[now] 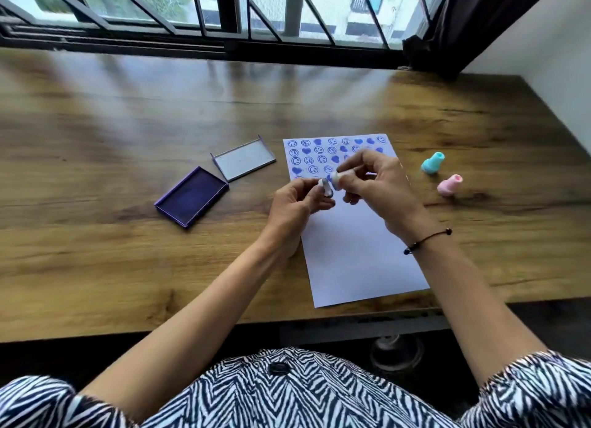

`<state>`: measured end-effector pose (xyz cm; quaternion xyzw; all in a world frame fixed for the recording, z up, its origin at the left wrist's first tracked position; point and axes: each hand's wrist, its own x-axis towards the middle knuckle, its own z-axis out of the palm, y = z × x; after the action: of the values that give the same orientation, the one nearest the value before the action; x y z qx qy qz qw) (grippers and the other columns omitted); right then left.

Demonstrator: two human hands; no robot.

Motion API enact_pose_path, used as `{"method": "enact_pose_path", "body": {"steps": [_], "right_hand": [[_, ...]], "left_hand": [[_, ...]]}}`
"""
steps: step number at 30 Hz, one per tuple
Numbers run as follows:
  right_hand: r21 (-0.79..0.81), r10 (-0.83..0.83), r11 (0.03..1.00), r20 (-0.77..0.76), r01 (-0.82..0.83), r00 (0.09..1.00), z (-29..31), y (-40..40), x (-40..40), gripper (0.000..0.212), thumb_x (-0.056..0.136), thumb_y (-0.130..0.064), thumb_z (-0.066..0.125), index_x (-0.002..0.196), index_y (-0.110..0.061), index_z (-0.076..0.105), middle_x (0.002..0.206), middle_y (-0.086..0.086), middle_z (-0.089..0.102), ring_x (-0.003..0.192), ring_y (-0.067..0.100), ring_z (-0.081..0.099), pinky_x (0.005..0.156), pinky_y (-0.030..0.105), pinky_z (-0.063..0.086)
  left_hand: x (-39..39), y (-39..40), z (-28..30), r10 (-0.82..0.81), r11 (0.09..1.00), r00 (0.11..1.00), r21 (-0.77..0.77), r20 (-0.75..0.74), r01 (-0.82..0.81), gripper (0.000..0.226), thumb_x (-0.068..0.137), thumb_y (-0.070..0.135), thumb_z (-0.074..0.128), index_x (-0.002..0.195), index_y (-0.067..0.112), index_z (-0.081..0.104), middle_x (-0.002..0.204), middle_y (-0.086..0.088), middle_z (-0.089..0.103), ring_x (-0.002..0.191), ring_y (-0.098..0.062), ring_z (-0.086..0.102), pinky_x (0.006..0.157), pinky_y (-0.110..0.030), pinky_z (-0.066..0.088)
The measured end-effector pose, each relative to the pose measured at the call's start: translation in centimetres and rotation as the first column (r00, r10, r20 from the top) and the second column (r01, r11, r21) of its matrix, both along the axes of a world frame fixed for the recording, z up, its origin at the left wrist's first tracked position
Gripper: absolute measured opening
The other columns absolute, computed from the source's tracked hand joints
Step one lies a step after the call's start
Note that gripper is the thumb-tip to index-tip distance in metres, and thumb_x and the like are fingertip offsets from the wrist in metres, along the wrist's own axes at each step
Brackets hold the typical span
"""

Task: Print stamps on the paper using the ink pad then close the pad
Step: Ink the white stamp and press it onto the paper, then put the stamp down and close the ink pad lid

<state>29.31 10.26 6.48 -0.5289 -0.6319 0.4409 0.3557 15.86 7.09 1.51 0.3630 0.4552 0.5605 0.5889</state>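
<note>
holding stamp [342,175] btwn r fingers [358,164]

We worked at a wooden table [128,114] beneath a window. On it lay the open ink pad [192,196], its lid [244,162] just beside it, a sheet of paper [358,251] partly stamped in blue, and, right of the paper, a teal stamp [432,163] and a pink stamp [450,185].
</note>
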Motion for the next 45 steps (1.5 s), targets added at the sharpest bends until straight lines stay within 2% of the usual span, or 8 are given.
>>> {"method": "enact_pose_path", "body": {"steps": [8,16,20,23,26,38,40,45], "right_hand": [[0.052,-0.042,0.998,-0.016,0.043,0.999,-0.7,-1.5,0.8,0.011,0.077,-0.013,0.069,0.073,-0.02,0.062,0.063,0.002,0.063,0.047,0.008,0.058,0.05,0.021,0.049],[0.007,-0.146,0.989,-0.14,0.148,0.979,-0.3,-2.5,3.6,0.011,0.077,-0.013,0.07,0.073,-0.018,0.06,0.06,0.001,0.062,0.047,0.01,0.058,0.046,0.02,0.048],[0.079,-0.221,0.973,0.065,0.215,0.973,0.2,-1.7,6.5,0.004,0.078,-0.008,0.066,0.079,-0.009,0.062,0.061,0.001,0.063,0.05,0.005,0.059,0.049,0.017,0.048],[0.331,-0.343,0.925,0.508,0.189,0.79,0.1,-0.3,8.9,0.009,0.079,-0.004,0.057,0.084,-0.005,0.065,0.082,0.016,0.065,0.077,0.026,0.061,0.067,0.031,0.049],[0.342,-0.33,0.935,0.754,0.091,0.568,-0.6,0.5,10.4,0.017,0.084,-0.005,0.049,0.094,-0.003,0.062,0.095,0.023,0.06,0.084,0.038,0.058,0.064,0.034,0.045],[0.366,-0.359,0.93,0.896,0.024,0.261,-0.1,-0.4,9.1,0.027,0.089,-0.011,0.05,0.113,0.0,0.05,0.096,0.023,0.059,0.082,0.041,0.063,0.059,0.037,0.046],[0.409,-0.393,0.913,0.877,0.001,0.275,1.0,-0.4,7.4,0.022,0.087,-0.012,0.054,0.105,0.0,0.053,0.094,0.024,0.059,0.08,0.043,0.062,0.058,0.036,0.043],[0.264,-0.178,0.963,0.775,-0.055,0.606,1.5,1.6,-0.4,0.021,0.083,-0.019,0.056,0.095,-0.003,0.062,0.097,0.023,0.067,0.094,0.039,0.06,0.075,0.037,0.046]], "left_hand": [[0.8,-0.4,0.7,-0.081,0.996,0.996,0.032,-0.035,0.083,0.009,0.086,0.006,0.053,0.085,0.011,0.06,0.071,-0.007,0.062,0.058,-0.011,0.061,0.061,-0.019,0.053],[3.7,0.1,1.5,-0.086,0.974,0.934,0.168,-0.346,0.151,0.009,0.088,0.011,0.052,0.092,0.008,0.06,0.071,-0.001,0.062,0.061,-0.007,0.06,0.062,-0.022,0.051],[6.0,0.8,2.1,-0.108,0.97,0.885,0.146,-0.452,0.193,0.018,0.089,0.014,0.051,0.104,0.01,0.061,0.08,-0.003,0.065,0.068,-0.01,0.06,0.074,-0.029,0.053],[7.2,0.9,2.2,-0.116,0.982,0.907,0.088,-0.405,0.165,0.025,0.09,0.012,0.047,0.112,0.005,0.057,0.088,-0.008,0.064,0.074,-0.015,0.061,0.08,-0.032,0.053],[7.3,0.9,2.0,-0.147,0.981,0.907,0.061,-0.394,0.186,0.025,0.091,0.011,0.046,0.112,0.004,0.057,0.089,-0.01,0.064,0.077,-0.018,0.062,0.079,-0.032,0.054],[2.9,0.1,1.7,-0.156,0.986,0.884,-0.012,-0.44,0.168,0.024,0.088,0.012,0.051,0.11,0.005,0.059,0.085,-0.005,0.065,0.076,-0.017,0.063,0.081,-0.03,0.053],[0.3,0.3,1.8,-0.091,0.992,0.821,0.02,-0.563,0.124,0.025,0.086,0.013,0.055,0.11,0.009,0.06,0.095,-0.009,0.068,0.085,-0.02,0.065,0.086,-0.032,0.052],[-6.6,2.4,2.5,0.129,0.987,0.442,0.159,-0.888,0.031,0.037,0.081,0.01,0.059,0.117,0.003,0.054,0.115,-0.021,0.06,0.106,-0.032,0.056,0.092,-0.034,0.042]]}}
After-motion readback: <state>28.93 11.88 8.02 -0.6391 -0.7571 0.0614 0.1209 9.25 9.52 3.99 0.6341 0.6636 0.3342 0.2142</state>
